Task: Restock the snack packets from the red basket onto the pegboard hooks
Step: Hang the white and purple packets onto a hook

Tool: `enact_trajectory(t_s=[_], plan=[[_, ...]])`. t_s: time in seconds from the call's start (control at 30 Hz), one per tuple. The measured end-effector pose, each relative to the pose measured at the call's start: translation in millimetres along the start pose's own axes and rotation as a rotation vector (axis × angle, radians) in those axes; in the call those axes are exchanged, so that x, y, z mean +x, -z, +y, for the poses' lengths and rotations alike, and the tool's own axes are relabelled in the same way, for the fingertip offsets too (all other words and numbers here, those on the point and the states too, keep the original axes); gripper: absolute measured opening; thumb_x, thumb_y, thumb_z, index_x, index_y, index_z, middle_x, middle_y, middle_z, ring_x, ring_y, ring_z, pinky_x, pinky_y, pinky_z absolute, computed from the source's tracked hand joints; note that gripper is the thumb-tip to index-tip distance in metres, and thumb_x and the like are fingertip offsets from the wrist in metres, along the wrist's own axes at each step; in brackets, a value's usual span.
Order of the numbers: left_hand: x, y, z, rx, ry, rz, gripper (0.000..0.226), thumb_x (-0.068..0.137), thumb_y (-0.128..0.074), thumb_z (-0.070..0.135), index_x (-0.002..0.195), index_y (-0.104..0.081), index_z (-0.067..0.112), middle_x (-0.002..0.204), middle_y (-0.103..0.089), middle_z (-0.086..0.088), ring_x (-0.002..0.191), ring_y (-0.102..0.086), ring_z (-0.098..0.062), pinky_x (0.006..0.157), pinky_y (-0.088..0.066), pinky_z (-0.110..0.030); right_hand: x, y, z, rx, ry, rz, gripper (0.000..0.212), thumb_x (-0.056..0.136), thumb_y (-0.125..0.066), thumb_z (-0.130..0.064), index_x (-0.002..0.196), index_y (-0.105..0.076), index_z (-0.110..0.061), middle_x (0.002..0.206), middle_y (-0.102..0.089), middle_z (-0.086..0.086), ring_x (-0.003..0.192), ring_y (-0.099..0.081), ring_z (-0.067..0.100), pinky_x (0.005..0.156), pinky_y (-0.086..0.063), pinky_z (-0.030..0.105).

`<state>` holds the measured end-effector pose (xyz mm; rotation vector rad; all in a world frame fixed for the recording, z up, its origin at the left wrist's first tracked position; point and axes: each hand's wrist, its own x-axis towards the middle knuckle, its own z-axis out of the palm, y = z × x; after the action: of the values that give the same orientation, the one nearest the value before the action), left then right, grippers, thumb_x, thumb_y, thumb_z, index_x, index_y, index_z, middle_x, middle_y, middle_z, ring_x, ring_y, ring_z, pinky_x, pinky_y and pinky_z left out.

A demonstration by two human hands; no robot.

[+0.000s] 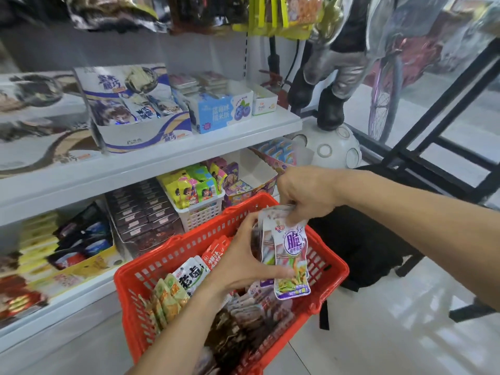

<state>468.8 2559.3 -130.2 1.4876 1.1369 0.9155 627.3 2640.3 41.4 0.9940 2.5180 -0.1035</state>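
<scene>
A red plastic basket [186, 247] stands in front of the shelves, full of mixed snack packets [173, 290]. Over its right half I hold a small stack of purple-and-white snack packets [290, 255] upright. My right hand [305, 193] pinches the stack by its top edge from above. My left hand [243, 255] curls round the stack's left side and lower edge, thumb up along its back. Packets hanging on hooks [273, 14] show at the top of the view, blurred.
White shelves [151, 163] at the left carry boxed snacks and a small white basket [200, 212]. A black bag [359, 244] lies on the tiled floor to the right of the red basket. Behind it stand an astronaut figure [335, 77] and a black metal frame [438, 120].
</scene>
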Motion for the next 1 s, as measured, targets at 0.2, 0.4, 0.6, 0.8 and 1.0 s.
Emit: enact_trajectory(t_s=[0.2,0.4,0.6,0.8,1.0], plan=[[-17.4,19.7,-3.9,-0.195,0.212,-0.055,0.091,0.064,-0.099,0.026,0.134,-0.047,0.053,0.121,-0.069,0.034,0.116,-0.063,0.009,0.104,-0.049,-0.027,27.8,-23.6,3.8,0.461,-0.073,0.103,0.033,0.081,-0.085,-0.042,0.071,-0.074,-0.012,0.076,-0.073,0.011,0.071,-0.067,0.029,0.064,-0.051,0.039],[-27.3,9.5,-7.8,-0.494,0.394,0.149,0.082,0.071,-0.088,0.031,0.14,-0.046,0.026,0.137,-0.052,0.01,0.127,-0.045,-0.014,0.121,-0.025,-0.047,38.5,-93.8,-20.9,1.351,-0.403,0.363,0.033,0.075,-0.09,-0.04,0.086,-0.079,-0.011,0.088,-0.08,0.007,0.087,-0.076,0.022,0.091,-0.058,0.041],[-35.3,9.9,-6.5,-0.381,0.351,0.087,0.048,0.087,-0.076,0.019,0.113,-0.05,0.05,0.119,-0.052,0.033,0.101,-0.044,0.015,0.097,-0.035,-0.033,48.6,-139.1,-88.3,1.901,-0.461,0.632,0.05,0.083,-0.086,-0.039,0.124,-0.064,-0.023,0.11,-0.079,-0.001,0.101,-0.076,0.021,0.097,-0.058,0.05],[-40.1,8.0,-10.6,0.205,0.23,0.159,0.049,0.081,-0.05,0.063,0.126,-0.053,0.044,0.11,-0.068,0.017,0.099,-0.062,-0.008,0.094,-0.051,-0.043,54.8,-153.4,-117.7,2.041,-0.556,0.708,0.073,0.077,-0.086,-0.052,0.137,-0.054,-0.026,0.121,-0.075,-0.004,0.104,-0.075,0.015,0.094,-0.058,0.04],[-35.1,12.5,-26.5,0.732,0.109,0.227,0.084,0.091,-0.002,0.084,0.143,-0.048,0.035,0.116,-0.069,0.008,0.094,-0.059,-0.015,0.094,-0.047,-0.039,55.3,-153.9,-125.8,2.139,-0.504,0.652,0.033,0.094,-0.073,-0.041,0.124,-0.071,-0.026,0.114,-0.079,-0.001,0.11,-0.074,0.021,0.109,-0.05,0.047]])
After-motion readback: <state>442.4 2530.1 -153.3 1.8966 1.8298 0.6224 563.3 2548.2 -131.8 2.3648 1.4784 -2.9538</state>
